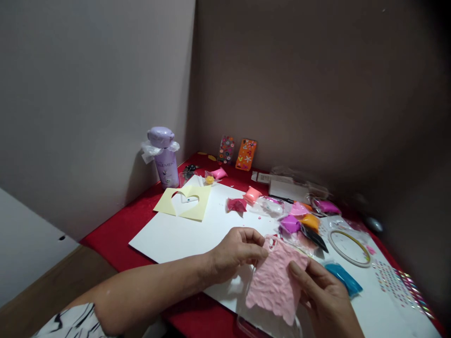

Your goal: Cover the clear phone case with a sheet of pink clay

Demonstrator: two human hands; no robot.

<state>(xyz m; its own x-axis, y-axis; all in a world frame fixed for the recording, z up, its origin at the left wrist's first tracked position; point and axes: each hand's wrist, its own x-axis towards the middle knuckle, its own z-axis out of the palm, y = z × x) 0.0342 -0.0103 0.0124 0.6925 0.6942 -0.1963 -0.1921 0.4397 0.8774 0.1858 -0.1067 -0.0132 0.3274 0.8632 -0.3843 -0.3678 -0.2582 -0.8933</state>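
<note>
A clear phone case (pixel 259 312) coated with rough, lumpy pink clay (pixel 273 284) is held up over the near part of the white board. The clay has a ragged lower edge, and transparent plastic shows below it. My left hand (pixel 234 253) pinches the case's upper left edge beside the camera cutout. On the other side, my right hand (pixel 326 293) grips the right edge, its thumb lying on the clay and its other fingers mostly hidden behind. Packets of coloured clay, including a blue packet (pixel 343 279) and a purple packet (pixel 291 224), lie near my right hand.
The white board (pixel 190 239) rests on a red cloth (pixel 116 239). Yellow paper with a heart cutout (pixel 197 211), a lilac bottle (pixel 166 164), a ring-shaped hoop (pixel 348 249) and gem stickers (pixel 394 284) surround the work. Two decorated phone cases, one an orange case (pixel 246 155), lean at the back.
</note>
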